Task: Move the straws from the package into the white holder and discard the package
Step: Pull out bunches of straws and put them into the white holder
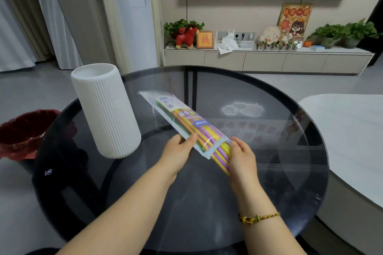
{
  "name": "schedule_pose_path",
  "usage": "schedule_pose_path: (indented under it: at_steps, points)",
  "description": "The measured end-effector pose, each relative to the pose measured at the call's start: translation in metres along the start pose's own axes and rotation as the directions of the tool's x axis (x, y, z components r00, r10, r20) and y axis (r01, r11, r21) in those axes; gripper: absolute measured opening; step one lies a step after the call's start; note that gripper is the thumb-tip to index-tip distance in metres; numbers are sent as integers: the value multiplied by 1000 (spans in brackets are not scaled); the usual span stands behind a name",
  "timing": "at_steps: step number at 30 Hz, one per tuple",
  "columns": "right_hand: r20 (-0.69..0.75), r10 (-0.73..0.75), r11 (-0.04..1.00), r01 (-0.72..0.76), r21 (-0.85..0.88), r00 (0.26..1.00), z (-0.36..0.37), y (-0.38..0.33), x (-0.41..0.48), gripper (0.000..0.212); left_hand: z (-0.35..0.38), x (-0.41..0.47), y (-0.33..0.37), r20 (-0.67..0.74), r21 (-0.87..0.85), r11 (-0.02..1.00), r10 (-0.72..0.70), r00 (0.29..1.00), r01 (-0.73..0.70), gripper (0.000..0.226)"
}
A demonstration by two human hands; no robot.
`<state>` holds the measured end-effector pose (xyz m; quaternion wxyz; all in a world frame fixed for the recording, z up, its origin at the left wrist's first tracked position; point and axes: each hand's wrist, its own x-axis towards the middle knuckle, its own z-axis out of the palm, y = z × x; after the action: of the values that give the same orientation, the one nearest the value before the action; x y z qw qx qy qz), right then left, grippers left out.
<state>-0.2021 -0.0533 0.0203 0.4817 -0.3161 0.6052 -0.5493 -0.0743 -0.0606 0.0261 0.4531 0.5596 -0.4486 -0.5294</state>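
I am holding the package (182, 118) of straws above the round dark glass counter (269, 172), tilted so that its far end is pointing away and to the left. My left hand (178, 151) is pinching the near left edge of the clear plastic, thumb on top and fingers underneath. My right hand (242, 157) is closing around the straws (219, 151), whose yellow and purple ends are sticking out of the package's near open end toward me; a green one is showing through the plastic further up. The white holder (105, 109), a tall ribbed cylinder with an open top, is standing upright on the counter to the left, near my left hand but apart from it. A bin with a red liner (22, 132) is sitting on the floor beyond the counter's left edge. A braided bracelet (259, 217) is circling my right wrist.
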Motion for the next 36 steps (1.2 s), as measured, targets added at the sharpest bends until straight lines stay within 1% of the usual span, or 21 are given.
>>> schedule_pose_path:
  at_steps: [2, 4, 6, 8, 9, 10, 12, 13, 15, 16, 19, 21, 23, 25, 26, 28, 29, 33, 36]
  points:
    - [30, -43, 990, 46, -133, 999, -1, 1, 3, 32, -7, -4, -5, -62, 225, 974, 21, 998, -7, 31]
    - [62, -84, 968, 96, -232, 995, 1, 1, 2, 35, -12, -9, -9, -146, 427, 904, 77, 986, -7, 30]
    - [101, -116, 943, 141, -300, 988, 2, 3, 2, 38, -17, -16, -12, -201, 610, 792, 199, 959, -37, 25]
    - [138, -139, 922, 179, -343, 981, 1, 6, 3, 39, -21, -20, -16, -200, 730, 672, 388, 899, -128, 12]
    - [157, -155, 908, 203, -366, 975, 1, 8, 3, 38, -23, -20, -18, -155, 769, 614, 451, 879, -179, 10]
    - [173, -174, 896, 228, -380, 969, 2, 8, 3, 37, -24, -19, -20, -75, 798, 557, 472, 879, -231, 24]
    - [180, -226, 881, 279, -383, 958, 3, 8, 1, 35, -24, -14, -25, 108, 821, 472, 423, 900, -320, 45]
    - [159, -255, 872, 298, -388, 954, 2, 9, 1, 34, -23, -11, -27, 163, 829, 446, 383, 909, -337, 50]
    - [99, -272, 862, 288, -416, 957, -1, 8, 0, 34, -23, -5, -29, 195, 836, 443, 311, 930, -323, 51]
    - [82, -252, 861, 262, -437, 964, -3, 7, 0, 32, -24, -2, -31, 201, 840, 440, 290, 936, -317, 50]
    - [147, -108, 830, 171, -531, 983, -6, 1, -4, 20, -24, 1, -34, 224, 860, 394, 277, 934, -323, 48]
    - [211, -26, 761, 156, -630, 977, -5, -5, -4, 26, -25, 1, -35, 233, 865, 378, 279, 932, -329, 48]
    - [264, 77, 720, 130, -682, 962, -5, -12, -1, 36, -25, 1, -35, 234, 859, 389, 282, 931, -333, 48]
    - [324, 204, 684, 103, -723, 924, -5, -21, 3, 40, -25, 0, -35, 229, 848, 412, 284, 931, -334, 48]
    - [351, 251, 649, 112, -753, 902, -3, -25, 4, 41, -25, 0, -35, 225, 842, 423, 288, 931, -334, 48]
    - [387, 299, 579, 157, -800, 872, 0, -29, 6, 43, -25, 1, -34, 216, 841, 431, 289, 933, -328, 47]
    - [403, 313, 563, 174, -808, 860, 2, -29, 7, 43, -26, 1, -34, 210, 842, 432, 286, 935, -322, 47]
    - [444, 367, 610, 149, -779, 817, -7, -28, 3, 42, -26, 3, -34, 195, 843, 445, 271, 943, -302, 47]
    - [440, 381, 601, 144, -786, 813, -28, -27, -1, 39, -25, 3, -34, 197, 851, 433, 264, 944, -298, 47]
